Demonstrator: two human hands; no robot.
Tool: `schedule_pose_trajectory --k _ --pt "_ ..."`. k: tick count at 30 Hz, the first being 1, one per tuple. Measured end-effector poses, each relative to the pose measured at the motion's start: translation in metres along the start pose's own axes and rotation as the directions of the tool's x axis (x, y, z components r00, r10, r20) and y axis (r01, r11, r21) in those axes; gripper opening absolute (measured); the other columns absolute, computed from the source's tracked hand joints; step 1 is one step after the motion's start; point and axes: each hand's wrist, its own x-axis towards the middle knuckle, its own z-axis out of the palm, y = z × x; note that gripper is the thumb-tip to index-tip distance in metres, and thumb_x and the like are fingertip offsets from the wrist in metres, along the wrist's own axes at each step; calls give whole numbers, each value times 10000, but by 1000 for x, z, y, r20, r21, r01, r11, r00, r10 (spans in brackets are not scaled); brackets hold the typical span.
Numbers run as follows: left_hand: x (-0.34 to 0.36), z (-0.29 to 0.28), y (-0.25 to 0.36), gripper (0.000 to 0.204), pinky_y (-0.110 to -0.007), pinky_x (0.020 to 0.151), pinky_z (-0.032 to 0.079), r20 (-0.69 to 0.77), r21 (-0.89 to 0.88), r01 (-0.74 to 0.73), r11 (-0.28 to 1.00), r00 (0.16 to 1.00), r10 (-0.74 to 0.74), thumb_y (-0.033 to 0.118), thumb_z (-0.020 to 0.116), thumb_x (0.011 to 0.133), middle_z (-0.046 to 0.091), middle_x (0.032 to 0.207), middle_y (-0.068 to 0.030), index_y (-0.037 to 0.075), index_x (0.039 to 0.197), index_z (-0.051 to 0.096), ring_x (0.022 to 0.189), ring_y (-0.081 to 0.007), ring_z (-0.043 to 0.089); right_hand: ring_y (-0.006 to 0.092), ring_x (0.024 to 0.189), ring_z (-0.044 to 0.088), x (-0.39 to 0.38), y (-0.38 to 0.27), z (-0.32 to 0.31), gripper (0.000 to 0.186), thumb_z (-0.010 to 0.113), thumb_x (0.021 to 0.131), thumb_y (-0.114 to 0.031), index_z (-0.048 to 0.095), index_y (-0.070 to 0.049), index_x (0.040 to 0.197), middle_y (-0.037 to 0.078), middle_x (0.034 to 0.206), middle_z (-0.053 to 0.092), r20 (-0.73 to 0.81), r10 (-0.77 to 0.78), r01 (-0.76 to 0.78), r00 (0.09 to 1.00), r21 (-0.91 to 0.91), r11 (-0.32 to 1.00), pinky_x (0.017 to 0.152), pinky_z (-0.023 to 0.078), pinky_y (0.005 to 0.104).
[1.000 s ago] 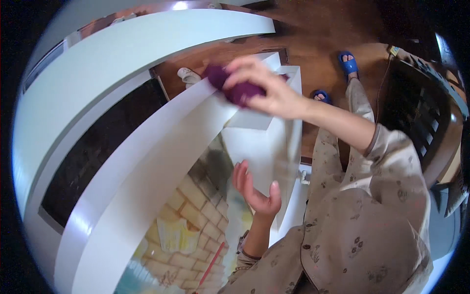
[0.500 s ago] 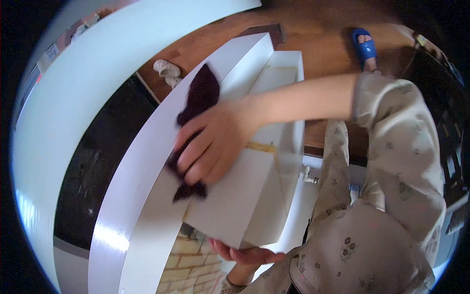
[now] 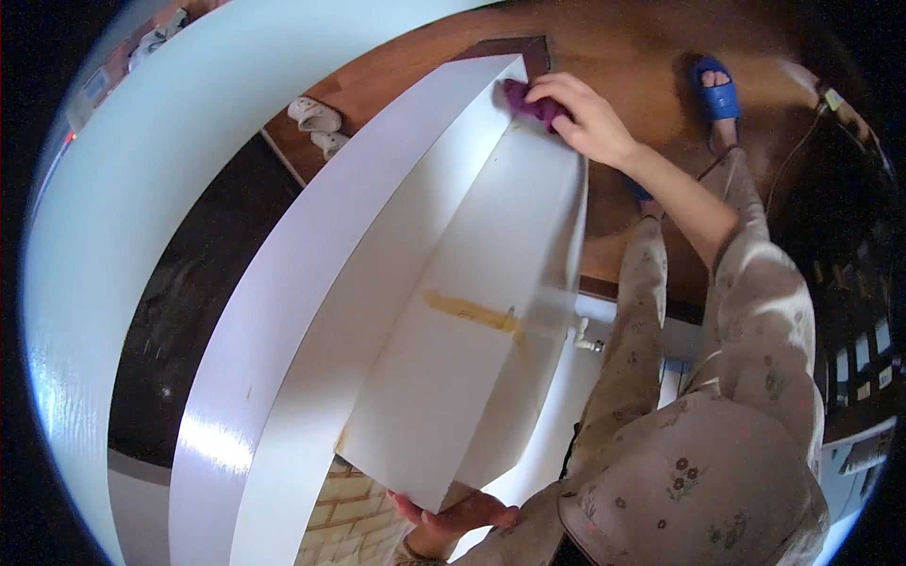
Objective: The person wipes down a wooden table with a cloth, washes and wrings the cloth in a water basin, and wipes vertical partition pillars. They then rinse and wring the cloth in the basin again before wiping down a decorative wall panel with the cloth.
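Observation:
My right hand [image 3: 590,123] grips a bunched dark purple cloth [image 3: 536,104], pressed into the far end of a long white drawer-like box [image 3: 448,236]. My left hand [image 3: 462,514] cups the near lower corner of that box, with part of its fingers hidden behind the panel. A yellowish strip like old tape or glue [image 3: 472,311] crosses the white board midway between my hands. Along the left side of the box runs a tall white panel [image 3: 283,245].
Left of the panel are a dark glossy surface [image 3: 208,311] and a curved pale board [image 3: 85,311]. Light clogs [image 3: 314,115] lie on the wooden floor [image 3: 623,66]. My foot wears a blue slipper [image 3: 715,90]. Brick-patterned surface [image 3: 344,514] shows below; a white pipe fitting [image 3: 587,335] stands right.
My right hand has slid the purple cloth from the middle of the white box up to its far end, uncovering the yellowish strip. My left hand stays at the near corner.

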Motion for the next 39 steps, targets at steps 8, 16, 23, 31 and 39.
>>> schedule_pose_trajectory --k 8,16,23,31,39 --pt "-4 -8 7 995 -569 965 306 31 39 111 993 993 -112 648 529 693 79 1424 -238 174 1442 76 1270 -432 234 264 1004 565 -32 10 -74 488 346 924 -438 500 -70 1207 128 1128 580 450 570 -347 688 893 -285 859 481 385" --pt "-17 -11 5 917 -613 981 273 87 217 81 973 991 -102 616 437 751 117 1410 -281 128 1434 66 1275 -463 215 259 1029 570 -10 15 -53 431 385 939 -327 486 0 1201 148 1165 567 428 557 -274 712 899 -342 931 457 380" --pt "5 0 13 995 -614 991 254 11 170 120 978 992 -123 657 475 709 176 1395 -296 116 1431 56 1272 -474 230 245 1092 528 40 78 22 430 431 875 -146 427 -155 1304 113 1175 555 197 836 -644 512 732 222 935 422 365" --pt "5 -26 6 927 -560 908 307 48 151 140 979 988 -149 586 560 666 238 1340 -259 101 1361 186 1179 -428 311 401 1203 418 85 73 72 539 447 817 -131 327 -23 1331 268 1316 381 -31 856 -843 516 -196 501 1002 366 425" --pt "1 -18 4 860 -506 825 361 150 37 185 982 971 -188 514 645 622 300 1285 -222 86 1291 315 1086 -382 392 382 1032 562 80 15 52 525 539 787 -227 367 72 1183 276 1087 568 156 782 -692 603 -386 610 904 437 416"
